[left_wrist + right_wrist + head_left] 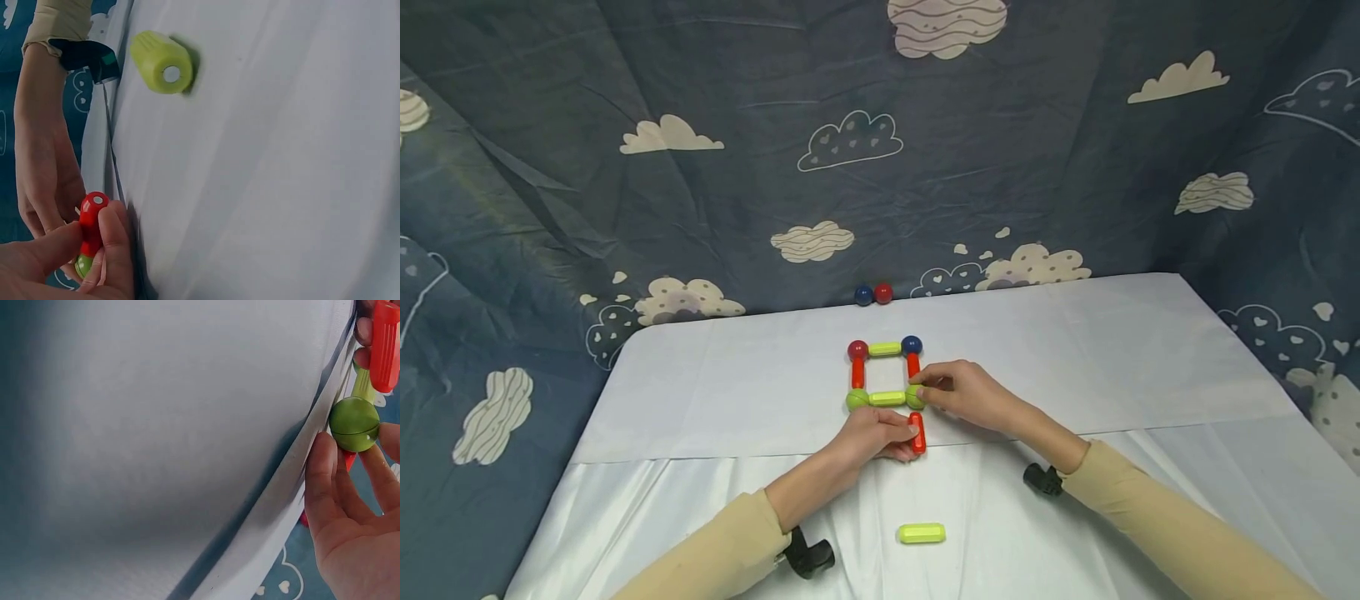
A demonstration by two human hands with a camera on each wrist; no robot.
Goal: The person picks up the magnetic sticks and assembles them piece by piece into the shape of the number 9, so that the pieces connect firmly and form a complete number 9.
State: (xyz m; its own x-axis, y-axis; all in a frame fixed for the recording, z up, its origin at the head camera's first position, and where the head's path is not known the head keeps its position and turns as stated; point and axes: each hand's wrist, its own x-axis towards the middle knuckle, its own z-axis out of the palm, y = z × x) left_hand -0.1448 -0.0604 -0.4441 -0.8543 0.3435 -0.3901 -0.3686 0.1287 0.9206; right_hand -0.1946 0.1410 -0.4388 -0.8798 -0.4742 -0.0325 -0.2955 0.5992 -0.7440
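Observation:
A square of rods and balls lies on the white cloth. Its far corners are a red ball [857, 350] and a blue ball [912, 346]; a green ball [857, 400] forms the near left corner. My right hand [966, 396] holds the near right green ball [355, 424] with thumb and fingertips. Just in front of that corner, my left hand [872, 433] pinches a loose red rod [917, 435] between thumb and fingers. The rod's near end shows a round metal-coloured tip in the left wrist view. A small gap separates rod and ball in the head view.
Nearer the body lies a single yellow-green rod [921, 533]. At the cloth's back edge, a second blue ball [863, 295] and a second red ball [883, 292] sit side by side. Behind hangs a dark curtain [737, 192] with clouds.

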